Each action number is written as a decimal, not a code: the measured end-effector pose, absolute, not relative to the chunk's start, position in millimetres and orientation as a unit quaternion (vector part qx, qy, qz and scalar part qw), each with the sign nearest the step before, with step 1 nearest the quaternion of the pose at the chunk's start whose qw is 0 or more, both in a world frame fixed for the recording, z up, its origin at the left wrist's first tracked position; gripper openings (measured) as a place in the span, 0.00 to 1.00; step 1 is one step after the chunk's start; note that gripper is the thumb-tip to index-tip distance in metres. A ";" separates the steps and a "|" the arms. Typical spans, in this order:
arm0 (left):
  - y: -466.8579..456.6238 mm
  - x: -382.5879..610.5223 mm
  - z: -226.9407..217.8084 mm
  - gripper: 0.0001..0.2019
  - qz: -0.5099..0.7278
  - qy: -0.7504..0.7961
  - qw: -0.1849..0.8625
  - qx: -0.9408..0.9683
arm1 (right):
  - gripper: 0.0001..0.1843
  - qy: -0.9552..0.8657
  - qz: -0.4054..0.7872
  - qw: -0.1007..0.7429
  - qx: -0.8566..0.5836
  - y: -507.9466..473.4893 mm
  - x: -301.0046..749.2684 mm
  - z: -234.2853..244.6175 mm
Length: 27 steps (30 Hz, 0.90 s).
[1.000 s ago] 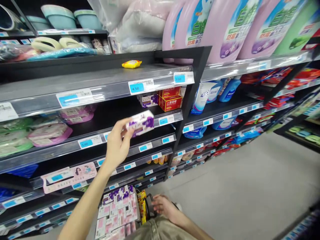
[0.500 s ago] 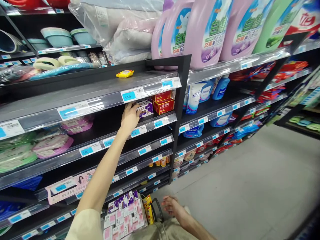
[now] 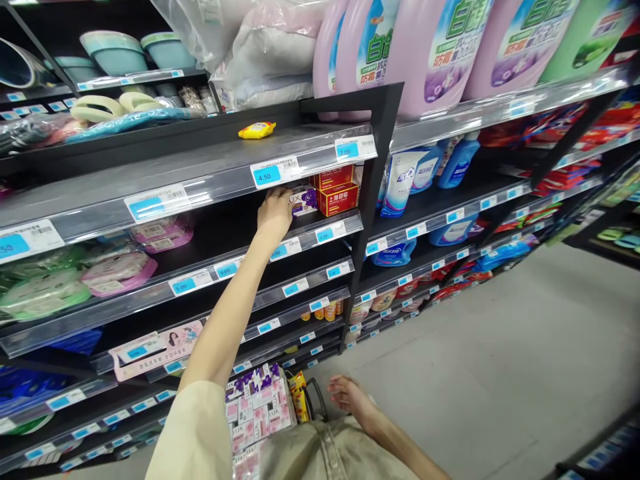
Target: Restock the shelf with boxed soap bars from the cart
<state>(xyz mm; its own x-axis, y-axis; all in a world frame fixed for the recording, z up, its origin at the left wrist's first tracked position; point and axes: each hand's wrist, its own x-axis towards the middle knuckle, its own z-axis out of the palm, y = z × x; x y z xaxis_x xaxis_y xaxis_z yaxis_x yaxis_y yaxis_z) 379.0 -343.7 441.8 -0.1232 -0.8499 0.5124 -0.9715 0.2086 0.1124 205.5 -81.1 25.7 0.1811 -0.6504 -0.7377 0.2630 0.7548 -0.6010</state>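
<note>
My left hand [image 3: 275, 215] reaches into the second shelf, just under the 4.50 price tag [image 3: 267, 175]. Its fingers curl against a white and purple soap box [image 3: 304, 199] that stands on the shelf beside two red boxes [image 3: 337, 191]. Part of the fingers is hidden behind the price rail. Low down, my right hand [image 3: 350, 396] hovers with fingers spread and nothing in it, next to the black handle [image 3: 316, 399] of a basket. The basket holds several pink and purple soap boxes [image 3: 257, 412].
Black shelves [image 3: 190, 170] with blue price tags run along the left. A yellow packet [image 3: 257, 129] lies on the upper shelf. Large lilac detergent bottles [image 3: 430, 53] stand at the top right, with blue refill pouches [image 3: 400, 190] below. A grey aisle floor [image 3: 500, 360] lies to the right.
My left hand carried the purple soap box from mid-air up and into the shelf, where it now rests beside the red boxes. The right hand stayed by the basket handle.
</note>
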 end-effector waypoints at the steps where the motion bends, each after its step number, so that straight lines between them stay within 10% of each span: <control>1: -344.1 377.7 442.5 0.18 0.128 -0.737 0.236 0.621 | 0.22 0.556 -0.318 0.749 -0.173 -80.9 205.5 24.2; 10: -277.2 379.4 430.3 0.21 0.103 -0.752 0.360 0.542 | 0.21 0.541 -0.329 0.755 -0.168 -80.1 205.3 19.0; 14: -186.3 381.4 326.7 0.19 -0.001 -0.818 0.357 0.450 | 0.20 0.544 -0.312 0.767 -0.136 -80.8 199.4 20.7; 21: -35.4 394.6 81.8 0.13 -0.350 -0.741 0.046 0.572 | 0.13 0.584 -0.200 0.776 -0.133 -85.9 186.6 -7.2; 27: 74.7 421.0 -2.1 0.17 -0.413 -0.537 0.089 0.730 | 0.12 0.616 -0.139 0.760 -0.152 -91.1 181.6 -20.9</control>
<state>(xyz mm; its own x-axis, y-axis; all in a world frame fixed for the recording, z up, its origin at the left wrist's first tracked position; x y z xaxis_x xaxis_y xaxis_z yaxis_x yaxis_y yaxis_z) 421.0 74.7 -2.1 0.0823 -0.8571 -0.5085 -0.7105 -0.4083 0.5731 181.6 -91.1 -20.9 0.2020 -0.3984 -0.8947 0.0242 0.9153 -0.4020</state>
